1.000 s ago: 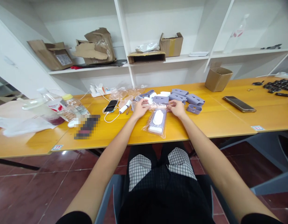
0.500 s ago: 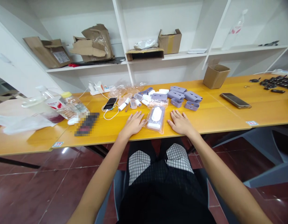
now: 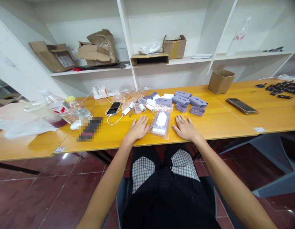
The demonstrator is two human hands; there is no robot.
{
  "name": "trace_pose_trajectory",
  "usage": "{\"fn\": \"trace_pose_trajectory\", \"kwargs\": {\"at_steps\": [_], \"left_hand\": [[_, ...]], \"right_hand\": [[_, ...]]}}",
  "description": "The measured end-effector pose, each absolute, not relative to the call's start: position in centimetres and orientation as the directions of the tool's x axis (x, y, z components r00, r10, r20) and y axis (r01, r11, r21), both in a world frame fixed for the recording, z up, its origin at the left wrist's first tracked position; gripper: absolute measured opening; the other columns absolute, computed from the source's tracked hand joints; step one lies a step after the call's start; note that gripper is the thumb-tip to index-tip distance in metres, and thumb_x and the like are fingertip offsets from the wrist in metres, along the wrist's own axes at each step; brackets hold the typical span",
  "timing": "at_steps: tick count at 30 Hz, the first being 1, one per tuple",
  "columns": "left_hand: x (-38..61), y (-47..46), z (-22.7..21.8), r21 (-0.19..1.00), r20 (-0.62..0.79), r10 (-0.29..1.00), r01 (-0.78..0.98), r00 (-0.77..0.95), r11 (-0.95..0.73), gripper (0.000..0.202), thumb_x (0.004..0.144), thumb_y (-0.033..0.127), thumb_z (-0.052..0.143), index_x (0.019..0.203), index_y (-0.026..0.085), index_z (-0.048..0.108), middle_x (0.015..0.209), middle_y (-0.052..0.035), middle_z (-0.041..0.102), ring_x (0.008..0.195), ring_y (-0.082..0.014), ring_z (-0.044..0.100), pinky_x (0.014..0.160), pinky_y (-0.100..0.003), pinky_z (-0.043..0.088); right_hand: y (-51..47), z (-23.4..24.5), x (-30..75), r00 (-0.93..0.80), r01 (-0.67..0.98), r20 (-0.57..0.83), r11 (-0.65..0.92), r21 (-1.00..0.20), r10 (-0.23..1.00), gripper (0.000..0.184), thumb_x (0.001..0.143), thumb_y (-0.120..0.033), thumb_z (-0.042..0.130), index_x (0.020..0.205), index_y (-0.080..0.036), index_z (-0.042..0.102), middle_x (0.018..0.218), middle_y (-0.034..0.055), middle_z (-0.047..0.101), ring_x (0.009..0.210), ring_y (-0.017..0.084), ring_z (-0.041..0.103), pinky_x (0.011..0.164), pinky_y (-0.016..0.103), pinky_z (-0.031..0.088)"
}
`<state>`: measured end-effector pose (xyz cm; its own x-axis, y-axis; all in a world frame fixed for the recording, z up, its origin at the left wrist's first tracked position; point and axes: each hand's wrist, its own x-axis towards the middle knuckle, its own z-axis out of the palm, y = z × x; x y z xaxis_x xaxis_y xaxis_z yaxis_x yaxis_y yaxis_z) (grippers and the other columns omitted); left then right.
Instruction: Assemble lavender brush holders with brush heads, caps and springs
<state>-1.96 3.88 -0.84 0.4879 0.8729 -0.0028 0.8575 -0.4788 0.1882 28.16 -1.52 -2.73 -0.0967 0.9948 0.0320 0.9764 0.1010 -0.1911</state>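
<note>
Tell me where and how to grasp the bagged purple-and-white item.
Probably mid-length on the long sides of the bagged purple-and-white item, pinching inward from left and right: it lies flat, narrower across than front to back, and the crinkled clear wrap at its far end looks loose.
</note>
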Motion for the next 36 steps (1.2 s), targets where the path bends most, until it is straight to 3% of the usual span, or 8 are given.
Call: {"fn": "trace_pose_trajectory", "kwargs": {"at_steps": [12,17,21,23,25,27,31,36], "left_hand": [[-1.7,3.6,-0.2,0.171,-0.040,0.881,0.872,0.471,-0.459,0.069,0.112,0.054,0.025,0.171,0.018,0.032,0.181,-0.0110,0.019,0.170,-0.0282,0.015,0.137,-0.059,0.011],[-1.7,3.8,-0.7,0.221,0.003,0.877,0.855,0.480,-0.469,0.066,0.110,0.053,0.034,0.167,0.020,0.040,0.179,-0.0133,0.024,0.169,-0.0311,0.019,0.135,-0.062,0.013],[-2.3,4.5,-0.1,0.452,0.156,0.883,0.763,0.443,-0.463,0.056,0.110,0.049,0.033,0.145,0.020,0.065,0.163,-0.0136,0.056,0.156,-0.0321,0.047,0.132,-0.058,0.029],[-3.2,4.7,1.1,0.641,0.238,0.908,0.646,0.344,-0.414,0.064,0.112,0.049,0.021,0.138,0.015,0.069,0.146,-0.0163,0.070,0.139,-0.0294,0.065,0.122,-0.050,0.046],[-4.1,4.2,2.8,0.710,0.265,0.907,0.571,0.327,-0.413,0.070,0.111,0.057,0.020,0.139,0.015,0.068,0.139,-0.0167,0.074,0.128,-0.0298,0.071,0.115,-0.047,0.053],[-4.7,2.9,4.5,0.630,0.203,0.870,0.620,0.449,-0.467,0.067,0.106,0.068,0.036,0.144,0.022,0.066,0.143,-0.0133,0.072,0.130,-0.0325,0.070,0.114,-0.048,0.052],[-3.7,-0.2,6.4,0.322,0.106,0.952,0.895,0.289,-0.307,0.079,0.093,0.078,0.058,0.153,0.027,0.058,0.136,-0.0199,0.074,0.124,-0.0488,0.069,0.103,-0.065,0.053],[-2.9,-0.6,5.8,0.220,0.074,0.893,0.866,0.444,-0.449,0.095,0.083,0.048,0.083,0.165,0.029,0.040,0.159,-0.0194,0.057,0.143,-0.0488,0.056,0.113,-0.067,0.046]], "right_hand": [[-1.6,-2.1,28.2,-0.104,0.978,-0.012,0.101,-0.181,0.994,0.078,0.109,-0.058,0.023,0.171,-0.011,0.031,0.181,0.0164,0.022,0.169,0.034,0.015,0.135,0.062,0.013],[-2.3,-1.7,27.8,-0.168,0.956,0.023,0.169,-0.238,0.985,0.083,0.106,-0.066,0.035,0.176,-0.023,0.018,0.181,0.0154,0.022,0.168,0.040,0.018,0.131,0.072,0.014],[-4.0,-1.4,24.6,-0.239,0.928,0.111,0.261,-0.268,0.965,0.087,0.105,-0.064,0.043,0.176,-0.021,0.017,0.180,0.0169,0.025,0.165,0.046,0.025,0.127,0.080,0.018],[-5.0,-1.3,22.5,-0.259,0.922,0.143,0.289,-0.257,0.955,0.081,0.106,-0.064,0.044,0.171,-0.018,0.033,0.177,0.0193,0.034,0.162,0.049,0.030,0.125,0.081,0.021],[-5.8,-1.1,20.7,-0.331,0.905,0.155,0.360,-0.229,0.931,0.066,0.108,-0.059,0.044,0.161,-0.019,0.052,0.171,0.0189,0.044,0.159,0.051,0.033,0.122,0.084,0.023],[-6.5,-1.0,19.6,-0.413,0.866,0.175,0.445,-0.227,0.894,0.055,0.109,-0.052,0.046,0.155,-0.023,0.060,0.167,0.0162,0.051,0.157,0.048,0.038,0.121,0.083,0.026],[-7.2,-0.6,18.8,-0.498,0.803,0.222,0.542,-0.247,0.838,0.045,0.106,-0.042,0.057,0.147,-0.026,0.067,0.157,0.0143,0.061,0.151,0.046,0.046,0.119,0.080,0.031],[-7.0,0.0,19.5,-0.590,0.592,0.388,0.706,-0.389,0.708,0.028,0.103,-0.031,0.063,0.129,-0.028,0.074,0.135,0.0082,0.074,0.134,0.031,0.064,0.116,0.059,0.049]]}}
